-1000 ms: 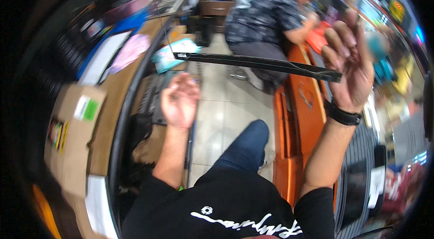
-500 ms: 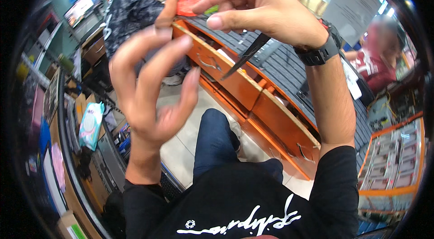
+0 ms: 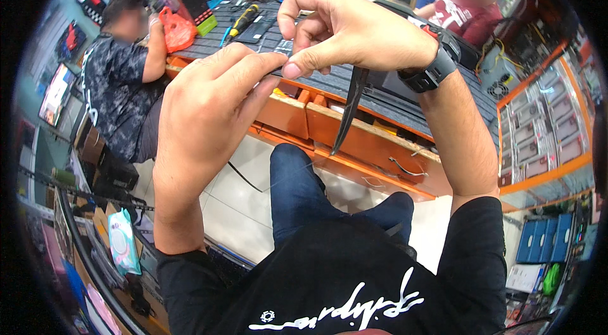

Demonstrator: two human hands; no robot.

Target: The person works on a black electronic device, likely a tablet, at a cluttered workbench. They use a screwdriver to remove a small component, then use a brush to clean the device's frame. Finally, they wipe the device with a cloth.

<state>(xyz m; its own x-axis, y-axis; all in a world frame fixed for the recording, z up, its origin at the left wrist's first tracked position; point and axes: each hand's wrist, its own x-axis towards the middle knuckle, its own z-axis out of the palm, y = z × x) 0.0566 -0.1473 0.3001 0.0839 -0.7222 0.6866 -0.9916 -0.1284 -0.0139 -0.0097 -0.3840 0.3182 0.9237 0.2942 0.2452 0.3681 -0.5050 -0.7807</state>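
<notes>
My left hand is raised over the open drawers, its thumb and fingers pinched together. A small dark bit shows at its fingertips, too little to name. My right hand, with a black watch on the wrist, meets it there, thumb tip against the left fingertips and index finger curled above. From under the right palm a narrow black pointed tool hangs tip down; its upper end is hidden in the hand. A thin black strand dangles below the left hand, and a faint line runs from it towards the tool's tip.
Orange drawers stand pulled out under a grey ribbed worktop. A yellow-black screwdriver and a red plastic bag lie on it. One person sits at the left, another beyond the worktop. Wet wipes lie at lower left.
My left hand has moved right and closed from spread fingers to a pinch, now touching my right fingertips. The black tool hangs more steeply. My view has swung towards the right.
</notes>
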